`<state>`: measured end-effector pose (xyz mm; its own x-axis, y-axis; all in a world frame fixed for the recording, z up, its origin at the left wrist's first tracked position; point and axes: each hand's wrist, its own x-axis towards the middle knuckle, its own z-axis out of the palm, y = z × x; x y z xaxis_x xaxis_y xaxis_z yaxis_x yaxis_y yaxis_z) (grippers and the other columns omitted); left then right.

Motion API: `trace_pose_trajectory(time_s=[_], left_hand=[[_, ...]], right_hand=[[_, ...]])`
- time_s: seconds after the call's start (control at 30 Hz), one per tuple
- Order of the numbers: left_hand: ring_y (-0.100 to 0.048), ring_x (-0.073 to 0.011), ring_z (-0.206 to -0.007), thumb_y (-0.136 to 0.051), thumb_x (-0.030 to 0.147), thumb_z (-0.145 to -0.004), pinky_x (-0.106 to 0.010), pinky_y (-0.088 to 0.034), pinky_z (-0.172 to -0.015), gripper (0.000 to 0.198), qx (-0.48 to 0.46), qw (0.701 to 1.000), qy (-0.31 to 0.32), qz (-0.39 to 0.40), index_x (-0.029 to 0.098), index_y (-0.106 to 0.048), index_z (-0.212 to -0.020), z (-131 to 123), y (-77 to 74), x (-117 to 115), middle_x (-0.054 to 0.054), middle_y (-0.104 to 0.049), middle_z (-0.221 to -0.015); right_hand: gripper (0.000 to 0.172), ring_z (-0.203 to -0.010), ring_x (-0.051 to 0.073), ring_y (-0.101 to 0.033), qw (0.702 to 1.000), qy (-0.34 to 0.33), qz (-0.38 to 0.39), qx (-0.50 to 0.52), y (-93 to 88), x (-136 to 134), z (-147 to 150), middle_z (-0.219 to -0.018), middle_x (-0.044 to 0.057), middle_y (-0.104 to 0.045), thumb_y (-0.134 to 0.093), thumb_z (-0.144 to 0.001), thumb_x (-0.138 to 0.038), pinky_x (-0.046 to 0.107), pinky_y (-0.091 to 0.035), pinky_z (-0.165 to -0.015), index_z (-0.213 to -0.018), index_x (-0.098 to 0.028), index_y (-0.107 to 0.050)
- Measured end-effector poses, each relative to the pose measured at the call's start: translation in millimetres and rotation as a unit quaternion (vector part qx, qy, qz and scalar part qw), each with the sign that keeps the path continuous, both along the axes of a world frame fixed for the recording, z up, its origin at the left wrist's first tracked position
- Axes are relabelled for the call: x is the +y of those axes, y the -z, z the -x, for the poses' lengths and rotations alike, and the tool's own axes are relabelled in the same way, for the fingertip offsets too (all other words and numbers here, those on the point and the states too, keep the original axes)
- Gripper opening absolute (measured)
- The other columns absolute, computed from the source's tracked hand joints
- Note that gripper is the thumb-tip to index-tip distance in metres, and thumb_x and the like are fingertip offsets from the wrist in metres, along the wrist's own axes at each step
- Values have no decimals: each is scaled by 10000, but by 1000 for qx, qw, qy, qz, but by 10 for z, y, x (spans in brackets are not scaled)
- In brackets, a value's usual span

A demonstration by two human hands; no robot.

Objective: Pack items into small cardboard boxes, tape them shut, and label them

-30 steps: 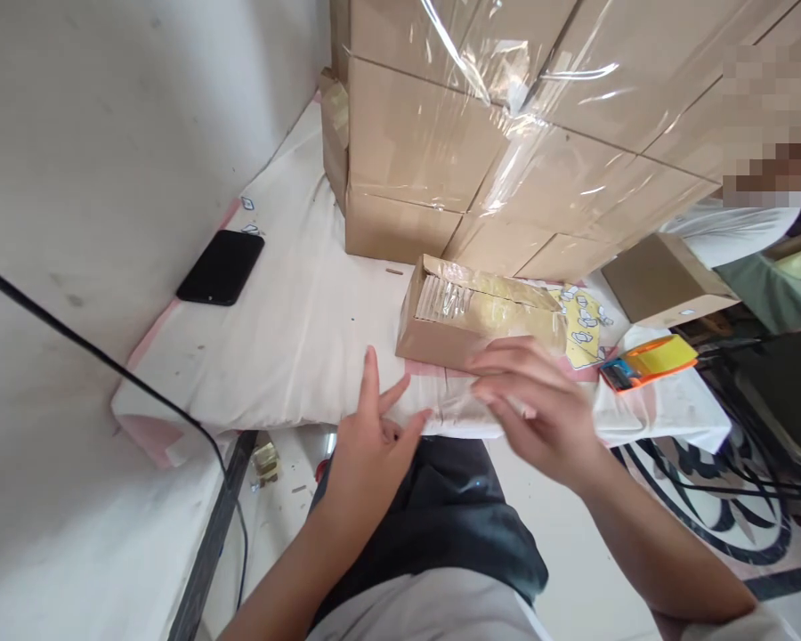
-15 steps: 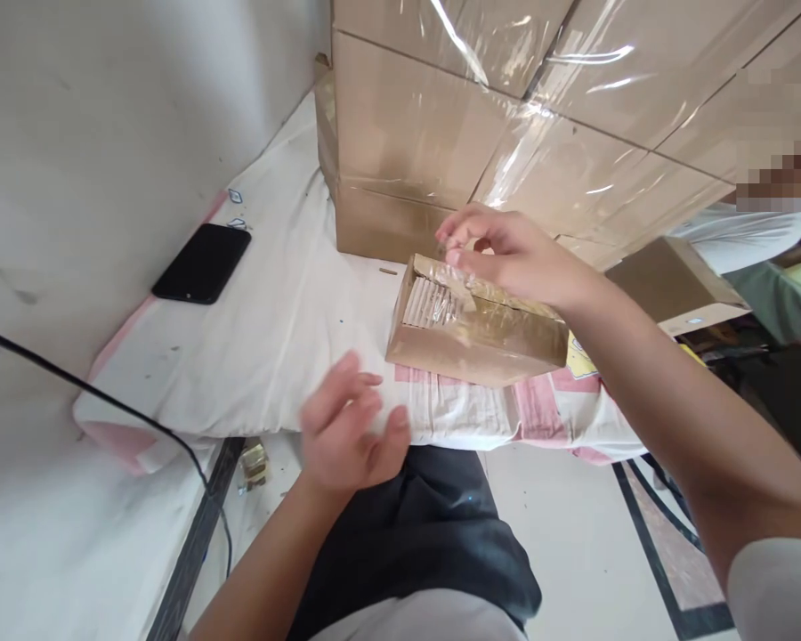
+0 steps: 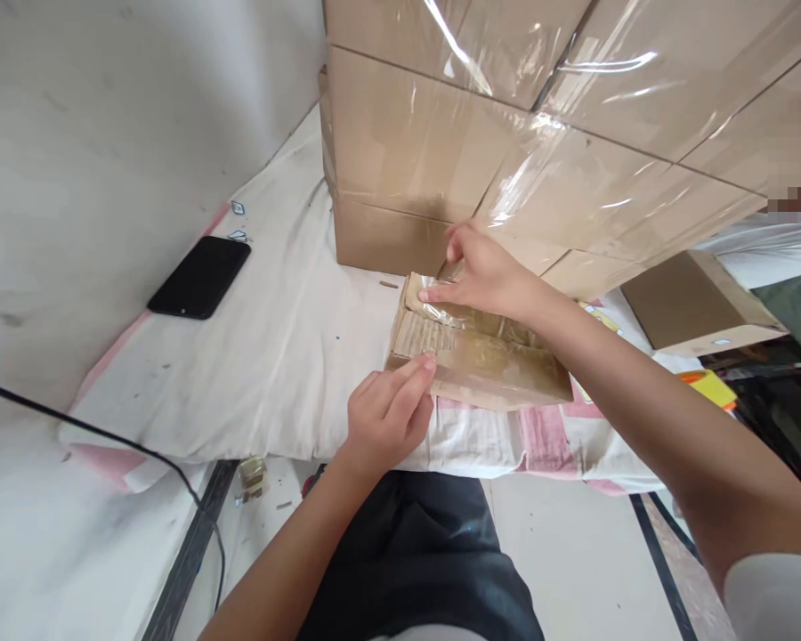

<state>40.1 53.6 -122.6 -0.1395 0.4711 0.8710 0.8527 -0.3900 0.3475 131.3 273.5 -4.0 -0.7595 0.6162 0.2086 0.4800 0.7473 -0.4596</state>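
Note:
A small cardboard box [image 3: 507,378] lies at the front edge of the cloth-covered table, with clear tape over its top and a row of thin, pale upright pieces [image 3: 422,334] showing at its left end. My right hand [image 3: 484,274] reaches over from the right; its thumb presses on the taped far flap [image 3: 450,312], and its other fingers bend behind that side. At the near left edge, the closed fingers of my left hand [image 3: 391,409] pinch the box wall. Exactly what lies under those fingertips is hidden.
Behind stands a tall stack of cartons [image 3: 407,133] wrapped in clear film. A black phone [image 3: 200,276] lies to the left, near the wall. Another open carton [image 3: 700,298] is at the right, by a person's pale sleeve [image 3: 740,245]. A black cable [image 3: 107,432] hangs at lower left.
My left hand has risen from in front of the table to the box's near edge and closed there. My right hand has come down, its thumb now on the taped flap.

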Motion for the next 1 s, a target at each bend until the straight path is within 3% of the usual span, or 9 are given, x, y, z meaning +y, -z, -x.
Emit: trace_pose_trajectory(time_s=[0.1, 0.17, 0.3, 0.43, 0.57, 0.67, 0.77, 0.9, 1.0], left_hand=[[-724, -177, -874, -652, 16, -784, -290, -524, -645, 570, -14, 1000, -1, 8, 146, -536, -1326, -81, 43, -25, -167, -722, -1247], [-718, -195, -939, -666, 7, -771, -289, -546, -666, 582, -15, 1000, 0, 15, 131, -540, -1325, -118, 78, -43, -187, -702, -1268], [-691, -211, -960, -702, -1, -738, -303, -576, -704, 578, -5, 1000, -2, 6, 101, -555, -1287, -149, 166, -85, -216, -651, -1291], [-613, -142, -791, -674, -44, -705, -267, -553, -669, 371, -37, 998, -20, -47, 160, -601, -1005, -133, 219, -123, -77, -621, -1002], [-526, -121, -657, -629, -31, -727, -254, -499, -614, 290, -71, 997, 20, 15, 203, -548, -879, -93, 227, -114, 27, -541, -744], [-533, -133, -671, -645, 3, -739, -263, -494, -620, 276, -80, 995, 26, 50, 207, -556, -902, -85, 249, -97, 32, -545, -727], [-564, -145, -694, -662, 29, -741, -280, -508, -643, 276, -64, 996, 19, 61, 207, -581, -935, -95, 289, -99, 22, -574, -752], [-587, -156, -718, -676, 39, -732, -293, -509, -656, 316, -67, 996, -5, 66, 201, -597, -992, -98, 353, -112, 1, -613, -816], [-589, -156, -702, -685, 49, -727, -308, -512, -672, 332, -87, 993, -23, 75, 192, -596, -1013, -87, 400, -110, -12, -630, -854]], right_hand=[[496, -1134, 297, -566, 992, 72, -98, 42, 31, 304, -109, -1157, 77, -475, -840, -720, -507, 482, -488, -983, -952, -169, -561], [413, -1081, 288, -589, 981, 127, -131, 68, 13, 396, -319, -1094, 68, -509, -789, -781, -473, 491, -502, -947, -955, -187, -548], [189, -810, 227, -640, 952, 269, -114, 87, 93, 164, -1121, -820, 27, -609, -664, -849, -361, 394, -529, -772, -810, -222, -542], [164, -729, 228, -655, 904, 419, -57, 64, 491, -264, -2145, -745, 34, -667, -640, -801, -351, 354, -499, -683, -724, -217, -587], [168, -768, 234, -661, 876, 481, 8, 32, 921, -527, -2856, -939, 83, -727, -627, -797, -342, 373, -513, -710, -844, -200, -703], [242, -826, 236, -664, 897, 442, 9, 4, 1090, -571, -3025, -1064, 103, -699, -602, -826, -312, 390, -528, -790, -987, -201, -745], [283, -995, 283, -649, 919, 394, -15, -23, 1132, -488, -2988, -1123, 121, -674, -584, -851, -292, 430, -506, -925, -1061, -195, -745], [381, -1173, 385, -542, 898, 422, -64, -103, 1079, -262, -2879, -1257, 172, -649, -548, -871, -249, 527, -442, -987, -1211, -158, -693], [548, -1215, 413, -506, 884, 450, -18, -124, 1032, -77, -2828, -1292, 201, -643, -537, -881, -231, 515, -452, -938, -1418, -117, -527]])
